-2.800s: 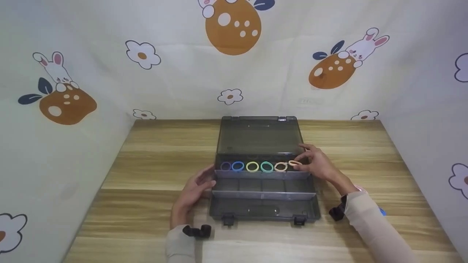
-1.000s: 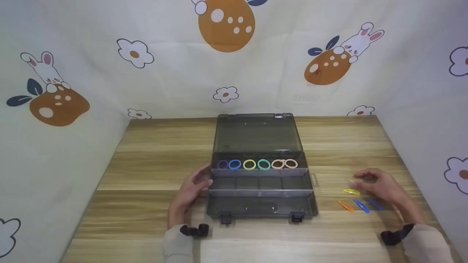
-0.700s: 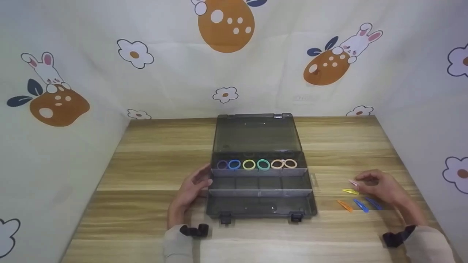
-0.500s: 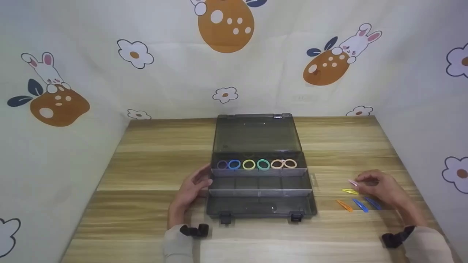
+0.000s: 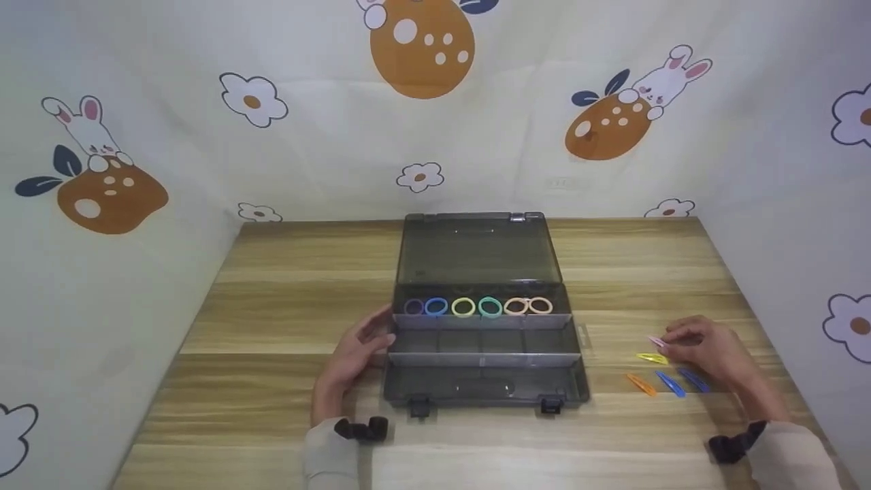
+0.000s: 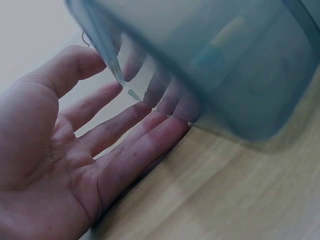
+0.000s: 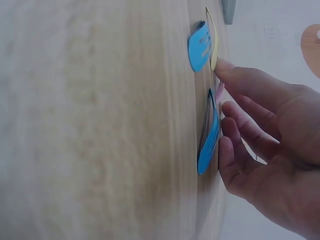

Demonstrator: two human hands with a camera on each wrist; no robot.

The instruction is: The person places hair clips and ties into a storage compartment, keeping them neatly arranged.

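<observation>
A dark see-through compartment box (image 5: 441, 340) stands with its lid open. My left hand (image 5: 355, 352) touches its left side; in the left wrist view the fingers (image 6: 112, 125) lie nearly straight against the wall. To the right of the box, my right hand (image 5: 708, 350) pinches a pink snap hair clip (image 5: 657, 341) between thumb and fingers, low over the table. Close to it lie a yellow clip (image 5: 652, 357), an orange clip (image 5: 641, 384), a blue clip (image 5: 670, 383) and a darker blue clip (image 5: 694, 380).
Several coloured hair ties, including a yellow one (image 5: 463, 307) and a green one (image 5: 490, 307), stand in a row in the box's back compartment. The lid (image 5: 480, 248) leans back towards the patterned cloth (image 5: 326, 156). Wood-grain table (image 5: 272, 299) lies around the box.
My right hand let go of the peach hair tie in the back compartment and moved right to the clips, where it took hold of the pink one. The left hand stayed at the box.
</observation>
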